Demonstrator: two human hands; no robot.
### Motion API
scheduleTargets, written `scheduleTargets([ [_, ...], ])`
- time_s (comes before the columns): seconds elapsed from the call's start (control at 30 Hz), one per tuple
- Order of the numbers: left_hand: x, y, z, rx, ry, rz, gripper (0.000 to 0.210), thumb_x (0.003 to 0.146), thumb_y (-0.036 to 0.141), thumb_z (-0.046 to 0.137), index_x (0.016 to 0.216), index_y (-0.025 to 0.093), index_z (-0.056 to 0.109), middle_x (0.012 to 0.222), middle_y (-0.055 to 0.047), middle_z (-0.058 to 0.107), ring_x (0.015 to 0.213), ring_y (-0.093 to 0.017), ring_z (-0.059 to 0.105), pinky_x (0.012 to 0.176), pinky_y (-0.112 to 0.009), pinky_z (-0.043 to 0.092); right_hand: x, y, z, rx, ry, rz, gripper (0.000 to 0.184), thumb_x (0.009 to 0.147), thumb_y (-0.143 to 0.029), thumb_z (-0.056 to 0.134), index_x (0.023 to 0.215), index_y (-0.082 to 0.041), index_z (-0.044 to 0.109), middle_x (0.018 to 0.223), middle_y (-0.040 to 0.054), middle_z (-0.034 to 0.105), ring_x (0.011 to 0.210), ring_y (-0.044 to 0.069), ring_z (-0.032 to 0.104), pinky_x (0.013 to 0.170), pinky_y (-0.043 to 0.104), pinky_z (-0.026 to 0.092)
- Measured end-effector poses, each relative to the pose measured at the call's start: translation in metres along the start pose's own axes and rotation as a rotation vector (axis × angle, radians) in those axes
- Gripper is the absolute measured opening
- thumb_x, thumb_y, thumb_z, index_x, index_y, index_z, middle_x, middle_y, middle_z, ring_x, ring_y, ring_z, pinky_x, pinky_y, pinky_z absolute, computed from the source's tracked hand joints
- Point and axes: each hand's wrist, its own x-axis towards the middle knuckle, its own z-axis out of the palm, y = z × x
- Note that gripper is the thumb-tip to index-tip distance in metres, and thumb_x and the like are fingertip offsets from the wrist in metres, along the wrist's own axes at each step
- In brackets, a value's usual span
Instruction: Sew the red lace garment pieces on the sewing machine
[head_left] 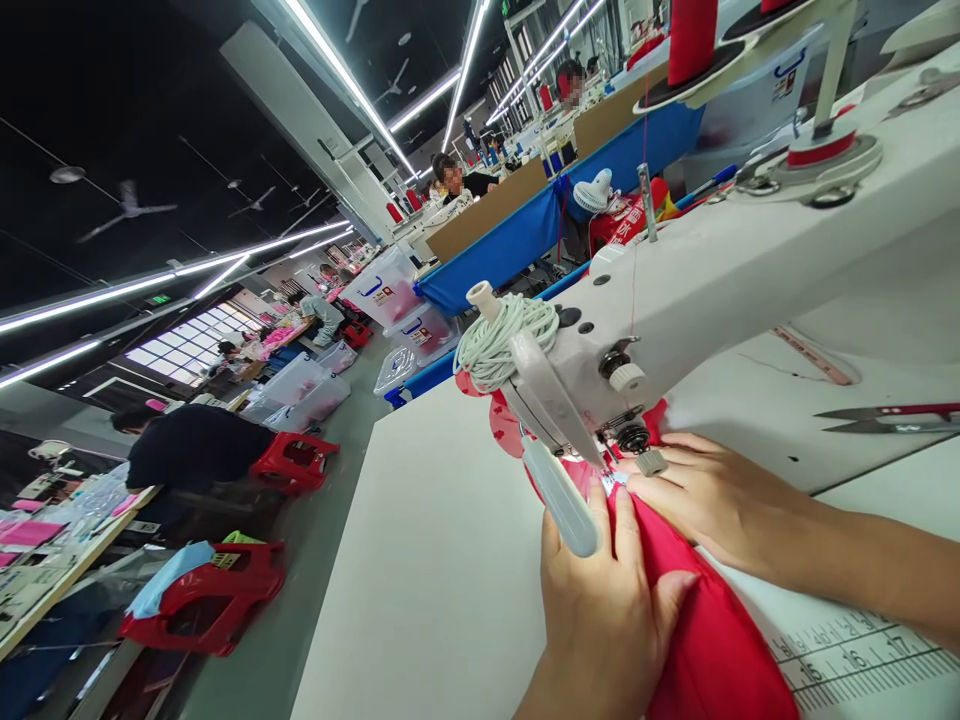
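Red cloth [712,620] on desk [420,560], well in from left edge, reaching machine [750,260]. Left hand [604,590] flat on it, thumb spread; right hand's [727,500] grip: cannot tell. Probably light, soft, slippery; best held flat near needle.

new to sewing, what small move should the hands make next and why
I'd probably ease the red cloth a little forward under the sewing machine: the left hand and right hand both touch it close to where it goes under, and much of it trails on the near side.
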Motion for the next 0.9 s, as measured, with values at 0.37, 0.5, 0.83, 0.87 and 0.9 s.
scheduleTargets([
  [0.37,0.001,-0.011,0.004,-0.191,0.024,-0.083,0.044,0.092,0.037,0.052,0.127,0.013,0.06,0.124,-0.016,0.065,0.111,-0.034,0.061,0.094,-0.051,0.052,-0.001,0.005,0.007,-0.067,0.152,-0.034,0.03,0.093,-0.006,0.038,0.09,-0.015,0.066,0.09,0.009,0.071,0.084,0.022,0.065,0.089,0.042,0.049],
  [0.5,0.021,-0.038,0.0,-0.25,-0.175,-0.309,0.038,0.09,0.019,0.047,0.126,0.012,0.055,0.124,-0.016,0.062,0.114,-0.026,0.06,0.097,-0.038,0.05,0.001,0.007,0.002,-0.081,0.196,-0.051,0.028,0.098,-0.009,0.039,0.087,-0.016,0.065,0.083,0.0068,0.068,0.076,0.02,0.061,0.074,0.038,0.048],
  [0.83,0.011,-0.045,-0.058,-0.013,-0.58,-0.475,0.033,0.097,0.035,0.047,0.089,0.013,0.069,0.089,-0.016,0.069,0.083,-0.034,0.066,0.073,-0.045,0.05,0.002,-0.03,-0.007,0.133,0.038,-0.298,0.026,0.092,-0.005,0.04,0.097,-0.018,0.061,0.109,0.0088,0.069,0.09,0.02,0.061,0.076,0.034,0.046],
  [0.87,0.011,-0.049,-0.062,-0.002,-0.589,-0.498,0.034,0.098,0.034,0.045,0.088,0.012,0.068,0.089,-0.017,0.069,0.083,-0.034,0.066,0.072,-0.045,0.049,0.007,-0.04,-0.006,0.092,-0.012,-0.282,0.024,0.091,-0.005,0.043,0.097,-0.019,0.061,0.105,0.0085,0.068,0.085,0.02,0.061,0.07,0.032,0.046],
  [0.9,0.012,-0.055,-0.064,0.005,-0.587,-0.522,0.034,0.099,0.033,0.043,0.089,0.012,0.068,0.088,-0.018,0.069,0.083,-0.034,0.066,0.072,-0.046,0.049,0.013,-0.049,-0.005,0.041,-0.058,-0.239,0.019,0.09,-0.007,0.048,0.095,-0.019,0.062,0.1,0.008,0.068,0.08,0.02,0.06,0.064,0.031,0.044],
])
